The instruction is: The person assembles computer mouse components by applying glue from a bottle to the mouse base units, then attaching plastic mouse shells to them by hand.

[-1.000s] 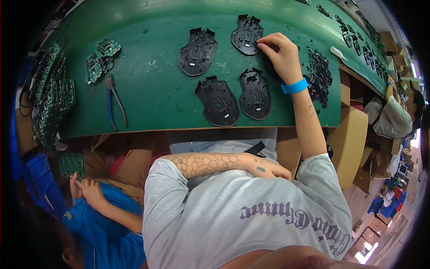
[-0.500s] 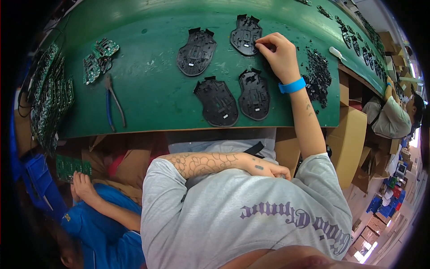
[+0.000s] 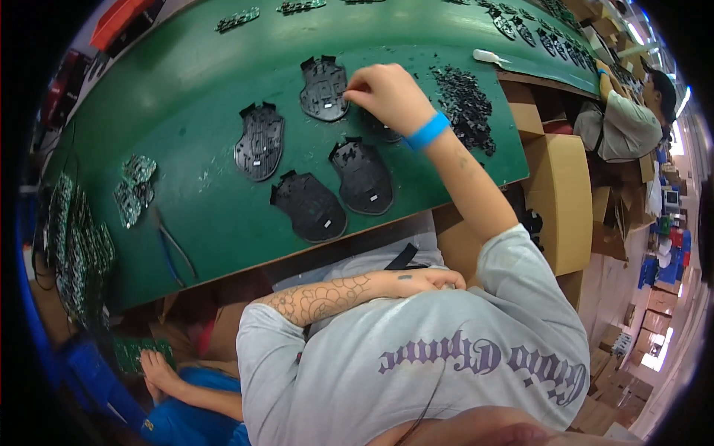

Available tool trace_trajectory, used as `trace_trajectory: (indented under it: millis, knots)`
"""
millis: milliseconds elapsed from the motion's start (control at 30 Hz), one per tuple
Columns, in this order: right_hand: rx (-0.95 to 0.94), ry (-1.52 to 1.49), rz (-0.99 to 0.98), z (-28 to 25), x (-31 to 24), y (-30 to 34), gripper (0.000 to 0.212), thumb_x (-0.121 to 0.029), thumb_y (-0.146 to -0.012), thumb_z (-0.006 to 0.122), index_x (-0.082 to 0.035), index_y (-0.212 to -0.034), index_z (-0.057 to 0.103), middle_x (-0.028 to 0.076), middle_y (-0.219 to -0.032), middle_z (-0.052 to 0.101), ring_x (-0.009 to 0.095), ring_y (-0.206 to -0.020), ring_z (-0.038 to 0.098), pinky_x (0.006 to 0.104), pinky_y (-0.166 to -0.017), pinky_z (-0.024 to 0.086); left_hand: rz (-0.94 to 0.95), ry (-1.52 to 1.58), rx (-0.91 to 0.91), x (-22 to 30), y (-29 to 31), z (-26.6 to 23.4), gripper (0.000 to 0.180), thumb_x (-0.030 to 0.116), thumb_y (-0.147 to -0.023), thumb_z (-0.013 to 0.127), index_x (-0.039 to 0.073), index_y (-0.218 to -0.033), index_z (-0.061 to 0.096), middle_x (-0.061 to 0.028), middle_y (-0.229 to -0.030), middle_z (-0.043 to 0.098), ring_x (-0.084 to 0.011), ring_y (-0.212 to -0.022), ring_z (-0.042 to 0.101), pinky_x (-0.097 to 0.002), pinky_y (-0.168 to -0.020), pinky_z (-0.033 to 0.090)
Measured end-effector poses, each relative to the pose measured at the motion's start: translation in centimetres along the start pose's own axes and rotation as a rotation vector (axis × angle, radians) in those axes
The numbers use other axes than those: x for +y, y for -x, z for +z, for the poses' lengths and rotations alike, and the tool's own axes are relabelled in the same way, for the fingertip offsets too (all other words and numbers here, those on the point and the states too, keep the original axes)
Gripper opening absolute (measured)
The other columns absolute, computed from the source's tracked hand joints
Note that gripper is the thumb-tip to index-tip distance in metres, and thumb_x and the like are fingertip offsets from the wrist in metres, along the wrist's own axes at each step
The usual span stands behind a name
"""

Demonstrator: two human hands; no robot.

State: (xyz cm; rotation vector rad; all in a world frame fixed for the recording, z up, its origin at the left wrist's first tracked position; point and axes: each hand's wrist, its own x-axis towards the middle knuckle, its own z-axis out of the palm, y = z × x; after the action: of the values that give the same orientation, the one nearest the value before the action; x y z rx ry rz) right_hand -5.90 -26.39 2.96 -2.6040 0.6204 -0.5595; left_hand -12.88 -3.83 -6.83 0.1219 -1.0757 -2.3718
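Several black plastic shells, shaped like computer mouse bases, lie on the green table, each with a small white patch. My right hand, with a blue wristband, is over the far one. Its thumb and forefinger are pinched together at that shell's right edge; whatever is between them is too small to make out. Another shell is partly hidden beneath this hand. Left of it lies one shell, and two more are nearer me. My left hand rests against my belly, fingers curled, their contents hidden.
A heap of small black parts lies right of my right hand, with a white bottle beyond. Pliers, loose circuit boards and stacked boards are at left. One co-worker's hand holds a green board; another person sits far right.
My view has turned, so the table and shells appear shifted left. My right hand is still pinched at the same shell's right edge. The left hand stays at my belly.
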Motion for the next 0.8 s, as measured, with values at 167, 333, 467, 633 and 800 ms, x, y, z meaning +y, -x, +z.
trace_trajectory:
  millis: [167,333,467,633,800]
  knots:
    - [0.193,-0.085,0.283,-6.8,4.7,5.4,0.024,-0.021,-0.081,0.074,0.001,-0.091,0.073,0.011,-0.08,0.072,0.017,-0.074,0.068,0.0279,-0.069,0.052,-0.021,0.204,-0.014,-0.9,-0.8,0.3,0.048,0.028,-0.095,0.06,0.005,-0.133,0.045,0.0013,-0.103,0.053,-0.0076,-0.091,0.049,-0.0238,-0.081,0.039]
    - [0.161,0.057,0.448,-8.1,8.6,7.3,0.025,-0.025,-0.078,0.075,-0.001,-0.084,0.074,0.013,-0.076,0.071,0.022,-0.069,0.068,0.0316,-0.065,0.053,0.003,0.226,0.006,-0.3,-1.7,1.0,0.046,0.03,-0.097,0.056,0.007,-0.134,0.042,0.0036,-0.093,0.053,-0.0078,-0.084,0.049,-0.0253,-0.081,0.04]
    - [0.203,0.02,0.448,-6.4,8.9,6.7,0.025,-0.025,-0.076,0.076,-0.001,-0.082,0.073,0.012,-0.075,0.07,0.024,-0.067,0.067,0.0328,-0.065,0.052,-0.075,-0.233,0.029,1.3,-1.7,1.0,0.034,0.031,-0.101,0.049,0.01,-0.127,0.044,0.0032,-0.085,0.053,-0.0082,-0.077,0.048,-0.0276,-0.076,0.04]
    - [0.209,0.126,0.443,-6.3,10.3,6.3,0.023,-0.022,-0.076,0.076,-0.001,-0.084,0.073,0.013,-0.078,0.071,0.024,-0.071,0.069,0.0328,-0.068,0.053,-0.036,-0.323,0.137,1.7,-1.3,1.3,0.031,0.034,-0.1,0.049,0.008,-0.116,0.047,-0.0002,-0.084,0.054,-0.0102,-0.078,0.049,-0.0298,-0.073,0.04]
    - [0.109,0.151,0.424,-6.7,11.0,6.0,0.021,-0.02,-0.08,0.074,-0.001,-0.09,0.073,0.007,-0.079,0.071,0.012,-0.073,0.066,0.0268,-0.069,0.051,-0.063,-0.135,0.138,0.8,-1.4,1.3,0.029,0.032,-0.096,0.056,0.006,-0.11,0.053,0.001,-0.086,0.055,-0.0095,-0.08,0.049,-0.0292,-0.072,0.04]
